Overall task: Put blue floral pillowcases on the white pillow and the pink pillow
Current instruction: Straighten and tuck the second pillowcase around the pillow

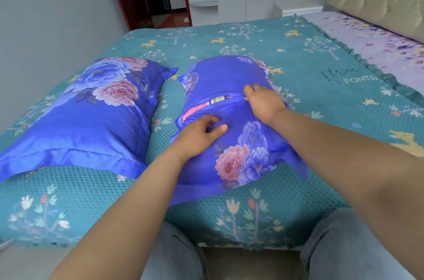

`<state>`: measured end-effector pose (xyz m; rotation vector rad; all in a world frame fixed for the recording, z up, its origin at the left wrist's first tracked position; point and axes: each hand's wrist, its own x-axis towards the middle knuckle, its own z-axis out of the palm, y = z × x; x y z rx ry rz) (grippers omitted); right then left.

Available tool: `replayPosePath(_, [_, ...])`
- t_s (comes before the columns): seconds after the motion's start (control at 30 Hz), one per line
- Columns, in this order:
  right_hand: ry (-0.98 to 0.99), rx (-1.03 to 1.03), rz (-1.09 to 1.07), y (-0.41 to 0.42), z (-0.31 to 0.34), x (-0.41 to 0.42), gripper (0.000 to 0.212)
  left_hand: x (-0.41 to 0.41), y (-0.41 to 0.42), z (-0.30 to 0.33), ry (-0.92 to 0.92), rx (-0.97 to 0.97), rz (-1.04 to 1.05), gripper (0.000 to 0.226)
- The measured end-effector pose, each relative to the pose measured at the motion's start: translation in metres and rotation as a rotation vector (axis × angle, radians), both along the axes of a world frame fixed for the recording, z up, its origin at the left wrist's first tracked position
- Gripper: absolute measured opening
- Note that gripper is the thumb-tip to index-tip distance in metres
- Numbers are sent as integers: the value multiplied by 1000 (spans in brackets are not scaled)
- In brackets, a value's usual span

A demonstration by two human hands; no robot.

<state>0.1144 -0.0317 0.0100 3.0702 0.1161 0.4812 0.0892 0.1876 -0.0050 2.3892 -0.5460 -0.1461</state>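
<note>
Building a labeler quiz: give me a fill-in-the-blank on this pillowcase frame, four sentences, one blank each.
1. The finished pillow lies to the ____ of the one being worked on.
2. Both hands rest on the second pillowcase, the left hand nearer the person than the ____ hand.
3. Through the case's opening, a ____ pillow with a striped edge shows.
4. Both pillows lie on a ____ bedspread printed with trees and deer.

Missing words: left; right; pink; teal

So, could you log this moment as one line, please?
left hand pinching pillowcase | right hand at opening | pink pillow showing
</note>
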Motion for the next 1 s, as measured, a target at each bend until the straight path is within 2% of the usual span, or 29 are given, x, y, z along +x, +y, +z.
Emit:
replayPosePath(0.07, [14, 81, -67, -19, -16, -10, 25, 5, 5, -6, -70, 31, 57, 32])
replayPosePath(0.17, [-17, 216, -112, -40, -26, -25, 21, 17, 24, -19, -181, 26, 211, 41])
replayPosePath(0.23, [-52, 291, -78, -45, -30, -37, 17, 23, 35, -23, -199, 58, 226, 42])
replayPosePath(0.3, [-75, 344, -43, -46, -36, -47, 12, 31, 37, -22, -190, 100, 154, 20])
replayPosePath(0.33, [-81, 363, -38, -46, -39, -51, 11, 36, 36, -19, -191, 142, 100, 17])
replayPosePath(0.4, [-96, 395, -55, -44, -42, -58, 10, 50, 35, -4, -173, 224, -13, 30])
replayPosePath(0.47, [-109, 409, -80, -41, -43, -62, 11, 67, 34, 14, -180, 271, -66, 29])
replayPosePath(0.57, [-112, 428, -88, -38, -41, -63, 12, 78, 23, 24, -425, 361, 39, 7])
replayPosePath(0.63, [-118, 489, -119, -38, -41, -62, 17, 74, 7, 10, -504, 396, 199, 24])
replayPosePath(0.7, [-99, 584, -193, -38, -46, -61, 38, 68, -2, -12, -431, 347, 325, 32])
replayPosePath(0.77, [-10, 806, -318, -36, -46, -61, 72, 65, -3, -26, -326, 239, 408, 36])
replayPosePath(0.83, [107, 985, -449, -36, -45, -61, 93, 63, 3, -34, -220, 107, 482, 48])
replayPosePath(0.93, [198, 1024, -497, -39, -52, -61, 98, 61, 18, -44, 144, -115, 610, 87])
replayPosePath(1.0, [188, 1008, -481, -39, -57, -64, 90, 55, 27, -45, 318, -192, 560, 85])
